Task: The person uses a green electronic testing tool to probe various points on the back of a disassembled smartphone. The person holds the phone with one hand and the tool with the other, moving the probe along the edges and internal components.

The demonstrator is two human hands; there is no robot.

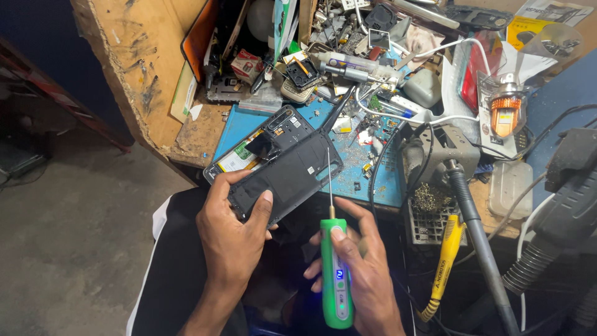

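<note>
My left hand (233,236) grips the near end of an opened black phone (283,158), thumb on a black inner cover plate that lies tilted over its lower half. The phone's far end, with camera parts and a yellow label, rests on a blue work mat (360,168). In my right hand (367,274) I hold a green electric screwdriver (336,274) with lit blue indicators. Its thin bit (329,180) points away from me, the tip just over the phone's right edge.
The wooden bench (134,56) is crowded with small parts, glue tubes, cables and loose screws. A soldering station holder (444,158) with a hose, an orange lamp (505,112) and a yellow-handled tool (444,261) stand to the right. Concrete floor lies left.
</note>
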